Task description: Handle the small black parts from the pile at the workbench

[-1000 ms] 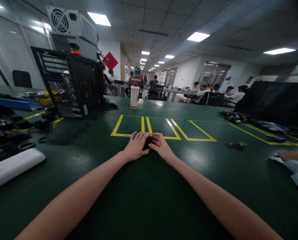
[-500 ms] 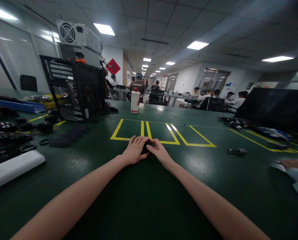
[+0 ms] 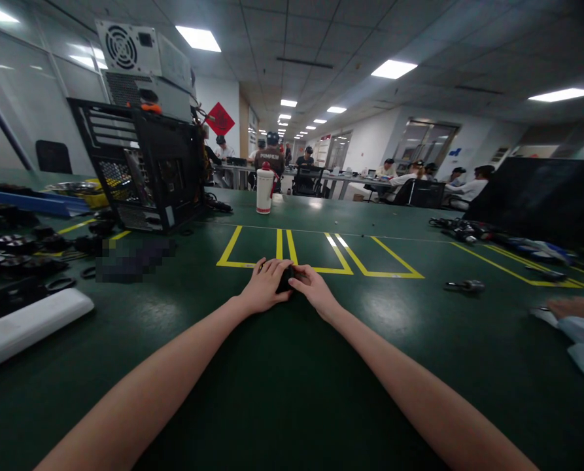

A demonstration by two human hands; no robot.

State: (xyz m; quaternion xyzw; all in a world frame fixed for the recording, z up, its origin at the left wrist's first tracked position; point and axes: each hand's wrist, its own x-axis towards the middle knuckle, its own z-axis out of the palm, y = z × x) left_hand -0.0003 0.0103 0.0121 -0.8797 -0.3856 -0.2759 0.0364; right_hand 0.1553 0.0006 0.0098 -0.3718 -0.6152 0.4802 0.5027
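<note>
A small black object (image 3: 285, 280) is between my two hands at the middle of the green table (image 3: 272, 379). My left hand (image 3: 267, 286) is wrapped over it from the left, fingers bent round its far side. From the right, my right hand (image 3: 315, 292) grips its edge with thumb and fingers. Much of the object is hidden by my fingers, and its exact kind cannot be made out. Just beyond the hands, yellow tape outlines (image 3: 316, 269) mark the tabletop.
A black computer case (image 3: 144, 170) with power supplies (image 3: 142, 52) on top stands at the back left. Beyond the tape is a white bottle (image 3: 265, 190). A white bar (image 3: 31, 329) lies left, a dark tool (image 3: 465, 286) right. Another person's hand (image 3: 573, 309) rests at the right edge.
The view has tilted slightly, so the background sits a little higher in the picture. Both hands remain around the black object, with only slight finger shifts.
</note>
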